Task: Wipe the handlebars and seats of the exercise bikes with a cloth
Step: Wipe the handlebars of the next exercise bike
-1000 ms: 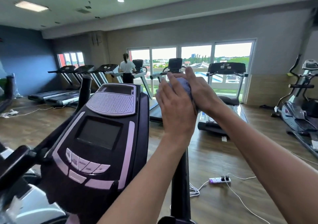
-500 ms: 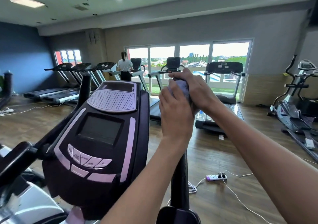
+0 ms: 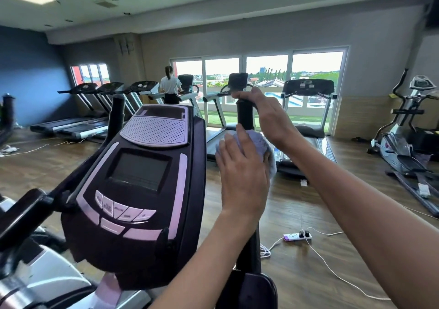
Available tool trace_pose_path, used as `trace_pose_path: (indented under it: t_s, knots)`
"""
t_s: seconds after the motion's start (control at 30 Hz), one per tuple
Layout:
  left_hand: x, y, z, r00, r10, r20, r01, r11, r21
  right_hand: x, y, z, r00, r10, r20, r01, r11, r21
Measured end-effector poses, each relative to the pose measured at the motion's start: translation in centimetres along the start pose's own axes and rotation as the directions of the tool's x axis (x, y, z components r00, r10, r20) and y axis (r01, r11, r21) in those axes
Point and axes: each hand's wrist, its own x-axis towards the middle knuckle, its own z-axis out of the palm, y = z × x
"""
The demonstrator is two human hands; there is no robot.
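- Two hands on the right handlebar (image 3: pixel 244 116), an upright black post just right of the console (image 3: pixel 140 180).
- Left hand (image 3: pixel 242 173), nearer: fingers straight, pressing blue cloth (image 3: pixel 257 143) flat on the post.
- Right hand (image 3: pixel 268 116), higher: fingers curled over the post's top end.
- Far: treadmills (image 3: pixel 306 118), a person (image 3: pixel 169 87) by the windows.

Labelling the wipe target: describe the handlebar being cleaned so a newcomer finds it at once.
Start at the big black-and-lilac console in the foreground. Just right of it a black upright handlebar rises in front of the windows. Unlike the bare black post left of the console, this one has the right hand on its top and the left hand pressing a lilac cloth against it.
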Motion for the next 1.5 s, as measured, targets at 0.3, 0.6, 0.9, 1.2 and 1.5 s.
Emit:
trace_pose_path:
  t_s: [0.3, 0.6, 0.9, 1.2, 1.5]
  knots:
    - [1.6, 1.0, -0.1, 0.998, -0.018, 0.055, 0.006, 0.979, 0.206, -0.2, -0.1, 0.3, 1.000, -0.004, -0.019, 0.002, 0.997, -0.083]
    - [-3.3, 0.7, -2.4, 0.972, -0.063, 0.228, 0.005, 0.969, 0.248, -0.6, -0.6, 0.1, 1.000, 0.012, -0.009, -0.012, 0.994, -0.111]
    - [2.0, 0.9, -2.5, 0.967, -0.039, 0.252, 0.019, 0.997, 0.081, -0.2, -0.8, -0.4, 0.998, 0.042, 0.047, -0.035, 0.989, -0.144]
    - [-4.9, 0.2, -9.0, 0.804, -0.145, 0.577, 0.209, 0.977, -0.045, -1.4, -1.4, 0.6, 0.992, 0.081, 0.101, -0.066, 0.987, -0.146]
    - [-2.8, 2.3, -3.2, 0.929, -0.134, 0.346, 0.054, 0.971, 0.232, -3.7, -1.7, 1.3, 0.991, 0.087, 0.097, -0.080, 0.994, -0.075]
